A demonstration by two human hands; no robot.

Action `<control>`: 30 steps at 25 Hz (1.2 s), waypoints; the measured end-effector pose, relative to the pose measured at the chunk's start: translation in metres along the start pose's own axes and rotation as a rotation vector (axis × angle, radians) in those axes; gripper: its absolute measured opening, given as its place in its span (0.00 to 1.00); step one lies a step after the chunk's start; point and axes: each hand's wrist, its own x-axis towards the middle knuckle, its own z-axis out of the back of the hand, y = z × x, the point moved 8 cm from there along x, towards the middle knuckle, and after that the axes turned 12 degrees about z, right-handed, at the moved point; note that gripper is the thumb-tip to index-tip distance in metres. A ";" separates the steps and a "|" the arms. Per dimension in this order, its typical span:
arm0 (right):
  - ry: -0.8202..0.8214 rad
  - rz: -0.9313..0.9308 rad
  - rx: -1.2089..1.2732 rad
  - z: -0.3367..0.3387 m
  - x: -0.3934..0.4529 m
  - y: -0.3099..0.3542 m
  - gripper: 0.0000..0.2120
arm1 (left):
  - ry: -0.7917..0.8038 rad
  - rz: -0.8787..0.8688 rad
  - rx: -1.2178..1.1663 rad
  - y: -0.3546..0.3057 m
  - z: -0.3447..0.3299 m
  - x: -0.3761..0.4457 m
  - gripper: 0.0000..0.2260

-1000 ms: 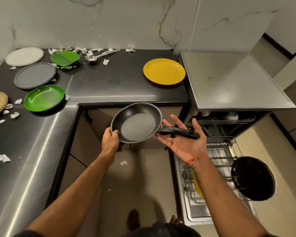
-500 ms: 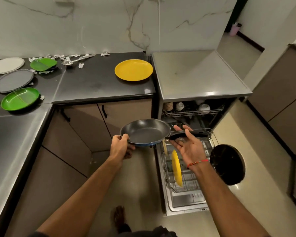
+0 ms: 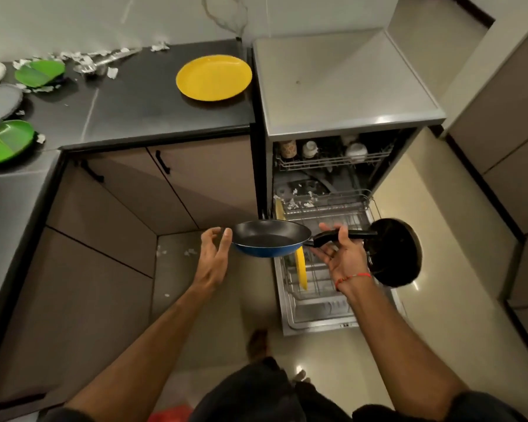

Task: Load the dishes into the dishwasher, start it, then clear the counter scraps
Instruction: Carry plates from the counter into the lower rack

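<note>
my right hand point(image 3: 343, 256) loosely cradles the black handle of the blue-bodied, black-lined metal frying pan point(image 3: 270, 238), held level above the near left of the pulled-out wire lower rack point(image 3: 323, 287). my left hand point(image 3: 215, 254) is open, fingertips at the pan's left rim. it looks rigid and front-heavy, so i'd close firmly around the handle; the coating seems slick.

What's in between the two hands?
In the head view, the frying pan sits between them. The left hand is by its rim, and the right hand holds its black handle, above the dishwasher's lower rack.
</note>
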 end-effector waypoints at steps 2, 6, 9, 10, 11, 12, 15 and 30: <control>-0.088 -0.015 -0.047 0.024 0.010 0.002 0.10 | 0.094 -0.016 0.075 0.008 -0.021 0.015 0.36; -0.251 -0.067 -0.161 0.090 0.029 -0.004 0.12 | 0.360 -0.023 0.159 0.029 -0.095 0.024 0.28; -0.338 -0.083 -0.261 0.141 0.046 -0.010 0.13 | 0.451 -0.001 0.203 0.056 -0.150 0.021 0.20; -0.352 -0.095 -0.280 0.155 0.055 -0.015 0.13 | 0.435 0.027 0.242 0.069 -0.166 0.024 0.18; -0.363 -0.112 -0.303 0.169 0.065 -0.022 0.13 | 0.403 0.059 0.281 0.084 -0.179 0.030 0.17; -0.370 -0.134 -0.324 0.183 0.076 -0.032 0.13 | 0.372 0.088 0.319 0.099 -0.192 0.036 0.16; -0.404 -0.195 -0.333 0.229 0.114 -0.070 0.14 | 0.326 0.149 0.400 0.140 -0.233 0.056 0.13; -0.446 -0.413 -0.483 0.384 0.267 -0.214 0.04 | 0.242 0.132 0.662 0.237 -0.404 0.179 0.25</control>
